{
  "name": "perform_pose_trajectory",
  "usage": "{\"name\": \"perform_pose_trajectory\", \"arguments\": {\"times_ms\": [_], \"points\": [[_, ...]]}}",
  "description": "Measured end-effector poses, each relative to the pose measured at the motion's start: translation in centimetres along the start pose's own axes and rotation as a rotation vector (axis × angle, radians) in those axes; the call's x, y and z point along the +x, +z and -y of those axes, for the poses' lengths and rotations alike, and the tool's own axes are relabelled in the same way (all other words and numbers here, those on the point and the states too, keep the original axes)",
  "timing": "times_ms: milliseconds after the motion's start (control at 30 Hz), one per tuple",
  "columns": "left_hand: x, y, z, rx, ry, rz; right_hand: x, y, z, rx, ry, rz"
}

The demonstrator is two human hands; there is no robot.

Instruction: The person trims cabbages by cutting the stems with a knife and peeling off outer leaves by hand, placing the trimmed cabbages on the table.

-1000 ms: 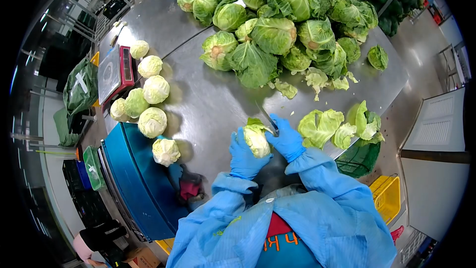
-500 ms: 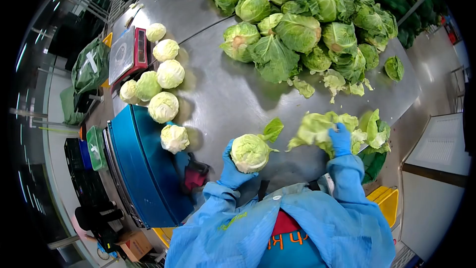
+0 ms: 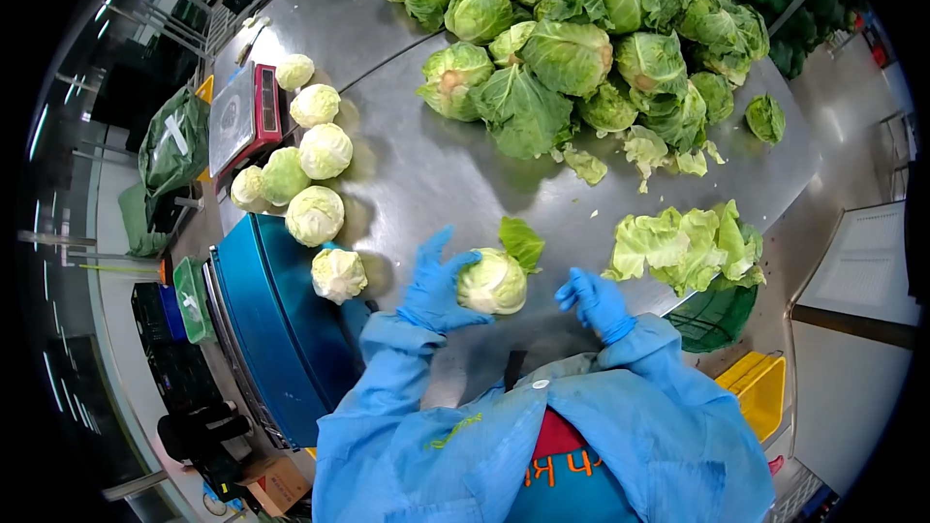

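A trimmed pale cabbage (image 3: 492,283), with one green leaf (image 3: 521,244) sticking up from it, is in front of me at the near side of the steel table. My left hand (image 3: 431,286), in a blue glove, cups its left side between thumb and fingers; one finger points up, off the cabbage. My right hand (image 3: 596,305), also gloved, hovers to the right of the cabbage with its fingers curled and nothing visible in them. Loose pale leaves (image 3: 683,247) lie in a heap at the table's right edge, beyond my right hand.
A large pile of untrimmed cabbages (image 3: 581,58) covers the far side. Several trimmed cabbages (image 3: 315,216) line the left, beside a red scale (image 3: 242,116). A blue cabinet (image 3: 281,320) stands at left. A green basket (image 3: 717,315) and yellow crate (image 3: 756,392) are at right.
My right hand has let go of the leaves, which now lie on the heap, and has moved left toward the cabbage. The cabbage has turned slightly, its leaf now pointing up.
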State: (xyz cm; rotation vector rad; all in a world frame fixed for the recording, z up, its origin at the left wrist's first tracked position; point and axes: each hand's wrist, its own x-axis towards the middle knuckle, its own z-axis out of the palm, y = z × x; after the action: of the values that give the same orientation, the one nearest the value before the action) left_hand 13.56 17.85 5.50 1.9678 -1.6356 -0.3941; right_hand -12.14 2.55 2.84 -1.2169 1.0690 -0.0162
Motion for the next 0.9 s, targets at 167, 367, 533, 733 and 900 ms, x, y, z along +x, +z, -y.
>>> {"name": "perform_pose_trajectory", "arguments": {"times_ms": [167,367,533,733,900], "points": [[-0.5,5.4,-1.4,-0.195,-0.181,-0.007,-0.7,3.1,-0.7,-0.199,-0.226,-0.006],[1.7,6.1,-4.0,0.081,-0.521,0.057,-0.1,3.3,-2.1,-0.415,-0.345,-0.012],[1.3,6.8,-3.1,0.002,-0.469,0.154,0.0,4.1,-1.9,-0.515,-0.434,-0.03],[1.9,6.5,-4.4,-0.087,-0.56,0.114,3.2,3.3,-1.5,-0.551,-0.376,0.114],[2.3,7.3,-5.6,0.034,-0.69,0.074,3.5,3.2,1.1,-0.756,-0.449,0.086]]}}
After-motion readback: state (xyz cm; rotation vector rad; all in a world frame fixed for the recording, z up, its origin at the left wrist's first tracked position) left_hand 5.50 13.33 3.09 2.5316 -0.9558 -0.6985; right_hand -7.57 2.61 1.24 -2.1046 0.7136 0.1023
